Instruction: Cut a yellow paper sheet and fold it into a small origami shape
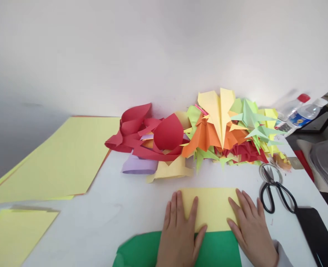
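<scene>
A pale yellow sheet of paper [212, 209] lies flat near the table's front, its lower edge meeting a green sheet [218, 248]. My left hand [179, 233] rests flat across the left part of the yellow paper and over the green, fingers spread. On the right edge of the yellow paper lies my right hand [250, 226], its fingers apart and pointing up and left. Both hands press on the paper without gripping anything. Which of the two sheets lies on top where they meet, I cannot tell.
Scissors [275, 183] with black handles lie right of my right hand, beside a black phone-like slab [317, 233]. Folded paper planes [218, 115] and curled red paper pieces [168, 133] pile against the wall. Large yellow sheets [61, 155] lie left; bottles [303, 115] stand back right.
</scene>
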The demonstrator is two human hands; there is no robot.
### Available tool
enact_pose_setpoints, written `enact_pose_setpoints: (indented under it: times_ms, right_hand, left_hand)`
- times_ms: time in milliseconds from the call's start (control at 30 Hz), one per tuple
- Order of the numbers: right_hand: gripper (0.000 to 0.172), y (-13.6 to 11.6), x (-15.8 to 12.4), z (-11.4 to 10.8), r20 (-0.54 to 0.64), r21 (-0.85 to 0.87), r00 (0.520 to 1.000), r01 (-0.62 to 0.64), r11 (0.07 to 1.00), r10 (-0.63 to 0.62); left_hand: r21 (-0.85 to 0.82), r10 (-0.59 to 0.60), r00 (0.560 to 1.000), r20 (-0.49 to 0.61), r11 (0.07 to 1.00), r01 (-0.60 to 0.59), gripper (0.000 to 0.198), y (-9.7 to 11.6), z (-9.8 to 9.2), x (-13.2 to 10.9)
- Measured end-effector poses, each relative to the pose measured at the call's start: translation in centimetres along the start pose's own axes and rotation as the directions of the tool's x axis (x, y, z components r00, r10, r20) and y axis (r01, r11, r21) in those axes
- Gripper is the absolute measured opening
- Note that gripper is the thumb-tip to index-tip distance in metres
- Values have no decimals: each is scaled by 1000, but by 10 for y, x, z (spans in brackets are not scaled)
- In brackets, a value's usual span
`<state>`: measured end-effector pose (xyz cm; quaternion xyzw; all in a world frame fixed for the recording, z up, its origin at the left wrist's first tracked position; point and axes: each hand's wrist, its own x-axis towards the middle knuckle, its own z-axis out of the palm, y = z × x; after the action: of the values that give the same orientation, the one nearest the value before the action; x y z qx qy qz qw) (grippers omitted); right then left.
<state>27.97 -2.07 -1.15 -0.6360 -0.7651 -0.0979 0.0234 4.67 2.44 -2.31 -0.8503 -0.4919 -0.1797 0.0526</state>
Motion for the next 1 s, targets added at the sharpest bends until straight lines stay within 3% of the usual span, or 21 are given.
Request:
enact_pose_setpoints:
  times_ms: [367, 467, 533, 600, 833, 1000]
  right_hand:
    - [55, -4, -1, 2, -65, -9, 997, -50, 999, 50]
    - [56, -3, -2, 4, -60, 10, 997, -57, 998, 57]
    - [54, -3, -2, 4, -55, 23, 997, -59, 998, 60]
    - [52, -5, -2, 1, -63, 35, 996, -59, 998, 62]
    - [62, -33, -2, -10, -102, 155, 989, 121, 980, -106]
    - [59, -40, 2, -8, -31, 232, 995, 100, 968, -95]
  left_hand:
    - [46, 28, 999, -39, 999, -27, 58, 3, 0, -1]
    - [100, 197, 978, -63, 977, -191, 47, 6, -6, 4]
    - [74, 369, 929, -18, 927, -367, 46, 6, -11, 8]
    - [12, 462, 887, 25, 887, -462, 48, 6, -15, 11]
    - [-89, 487, 870, 73, 872, -481, 57, 4, -17, 11]
    - [-120, 477, 876, 70, 876, -467, 46, 5, -20, 8]
